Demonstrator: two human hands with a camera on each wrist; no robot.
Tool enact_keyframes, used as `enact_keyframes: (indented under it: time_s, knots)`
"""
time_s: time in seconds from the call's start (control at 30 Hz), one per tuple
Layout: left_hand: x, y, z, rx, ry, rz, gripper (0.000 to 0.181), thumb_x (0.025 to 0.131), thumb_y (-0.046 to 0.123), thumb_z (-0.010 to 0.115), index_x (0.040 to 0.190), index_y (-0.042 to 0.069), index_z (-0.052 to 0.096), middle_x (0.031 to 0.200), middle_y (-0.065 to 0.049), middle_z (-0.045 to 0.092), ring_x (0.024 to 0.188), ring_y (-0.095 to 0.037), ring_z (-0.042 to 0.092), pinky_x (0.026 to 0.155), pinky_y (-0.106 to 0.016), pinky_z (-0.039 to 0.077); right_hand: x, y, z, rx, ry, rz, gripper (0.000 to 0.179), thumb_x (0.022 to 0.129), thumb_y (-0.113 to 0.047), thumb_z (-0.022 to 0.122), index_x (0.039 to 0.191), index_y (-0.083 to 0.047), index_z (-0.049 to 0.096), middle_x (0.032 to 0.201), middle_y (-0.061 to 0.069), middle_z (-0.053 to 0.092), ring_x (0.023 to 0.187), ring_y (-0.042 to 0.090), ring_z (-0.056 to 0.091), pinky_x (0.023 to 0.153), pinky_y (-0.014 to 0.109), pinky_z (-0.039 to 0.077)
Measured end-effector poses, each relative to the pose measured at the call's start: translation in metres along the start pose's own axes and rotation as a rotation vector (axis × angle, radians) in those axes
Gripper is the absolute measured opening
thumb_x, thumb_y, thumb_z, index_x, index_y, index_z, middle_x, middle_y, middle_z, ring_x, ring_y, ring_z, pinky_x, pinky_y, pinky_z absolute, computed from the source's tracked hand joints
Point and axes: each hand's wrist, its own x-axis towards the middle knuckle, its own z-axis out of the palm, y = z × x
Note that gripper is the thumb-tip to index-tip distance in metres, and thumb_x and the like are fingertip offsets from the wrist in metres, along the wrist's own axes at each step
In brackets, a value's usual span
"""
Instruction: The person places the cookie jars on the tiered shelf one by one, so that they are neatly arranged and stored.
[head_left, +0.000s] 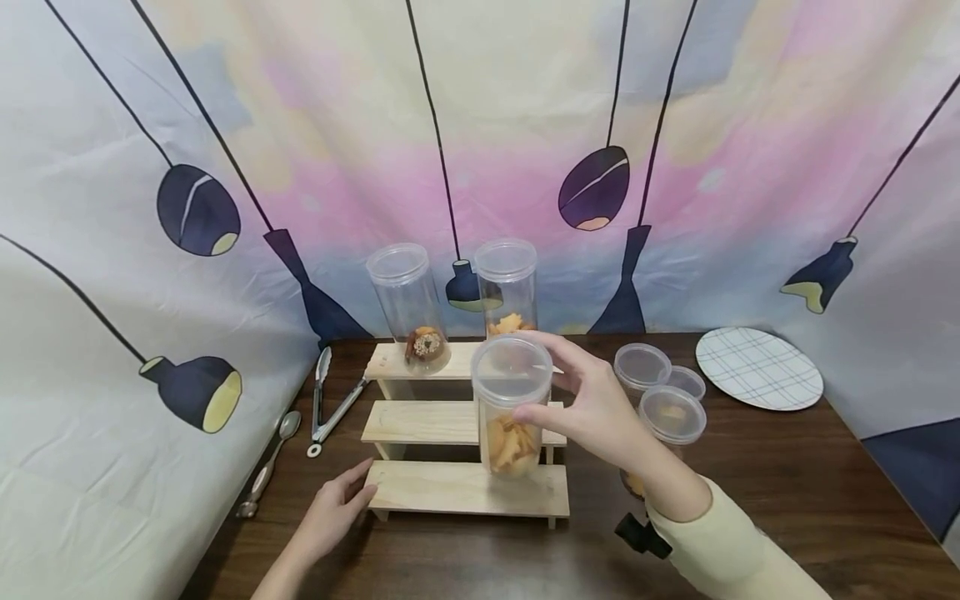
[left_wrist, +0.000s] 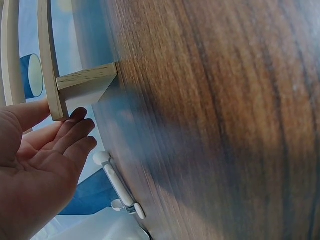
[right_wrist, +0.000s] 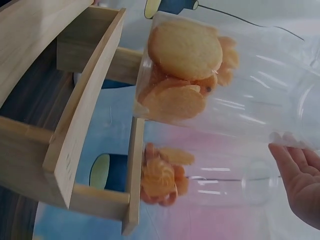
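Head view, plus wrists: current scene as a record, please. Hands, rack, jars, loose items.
left hand: touches left end of the lowest step
right hand: grips a lidded jar of orange-tan pieces, near its lid
held jar: roughly upright; contact with a step unclear
rack: three wooden steps
top step: left jar with brown treats, right jar with orange-tan pieces
right of rack: three lidded jars, checked plate
left of rack: tongs, spoon

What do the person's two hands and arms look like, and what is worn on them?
The left hand and the right hand are bare, with no gloves or rings visible. The right sleeve is plain pale cream, with a black device beside its cuff. On the left, no sleeve is in view.
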Motion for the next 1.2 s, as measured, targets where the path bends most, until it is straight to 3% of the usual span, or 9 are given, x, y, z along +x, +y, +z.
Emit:
enact_keyframes:
  time_s: [0.37, 0.6, 0.87, 1.1, 1.2]
  knots:
    - [0.000, 0.000, 0.002, 0.008, 0.005, -0.003, 0.048, 0.097, 0.011, 0.058, 0.137, -0.012, 0.044, 0.130, -0.028, 0.053, 0.114, -0.031, 0.056, 0.089, -0.039, 0.048, 0.016, 0.008, 0.029, 0.072, 0.001, -0.011, 0.070, 0.076, -0.017, 0.084, 0.138, -0.020, 0.053, 0.127, 0.004, 0.058, 0.113, 0.022, 0.057, 0.094, 0.034, 0.047]
    - [0.001, 0.000, 0.003, 0.004, 0.010, -0.003, 0.048, 0.097, 0.012, 0.058, 0.137, -0.011, 0.044, 0.130, -0.026, 0.054, 0.113, -0.029, 0.056, 0.089, -0.037, 0.048, 0.028, 0.012, 0.048, 0.067, 0.010, 0.003, 0.071, 0.075, -0.014, 0.084, 0.138, -0.017, 0.052, 0.127, 0.000, 0.056, 0.114, 0.016, 0.056, 0.094, 0.031, 0.047]
    - [-0.001, 0.002, 0.000, 0.022, 0.008, 0.015, 0.048, 0.097, 0.013, 0.059, 0.136, -0.012, 0.046, 0.130, -0.027, 0.054, 0.117, -0.032, 0.054, 0.093, -0.042, 0.046, 0.040, -0.008, 0.068, 0.076, 0.025, 0.064, 0.069, 0.076, -0.006, 0.083, 0.137, -0.005, 0.051, 0.126, 0.006, 0.057, 0.113, 0.015, 0.057, 0.094, 0.032, 0.047]
    - [-0.001, 0.002, -0.001, 0.018, 0.010, 0.020, 0.048, 0.097, 0.013, 0.060, 0.135, -0.012, 0.046, 0.130, -0.027, 0.054, 0.117, -0.031, 0.053, 0.093, -0.043, 0.045, 0.052, 0.025, 0.086, 0.053, 0.048, 0.010, 0.074, 0.074, -0.018, 0.086, 0.139, -0.018, 0.050, 0.128, -0.001, 0.056, 0.114, 0.011, 0.055, 0.091, 0.028, 0.048]
    - [-0.002, 0.003, -0.001, 0.026, 0.009, 0.013, 0.048, 0.097, 0.014, 0.059, 0.136, -0.011, 0.046, 0.131, -0.026, 0.054, 0.119, -0.031, 0.052, 0.095, -0.044, 0.044, 0.055, 0.027, 0.090, 0.021, 0.061, -0.031, 0.074, 0.073, -0.023, 0.086, 0.138, -0.021, 0.050, 0.126, -0.005, 0.056, 0.112, 0.009, 0.055, 0.090, 0.027, 0.048]
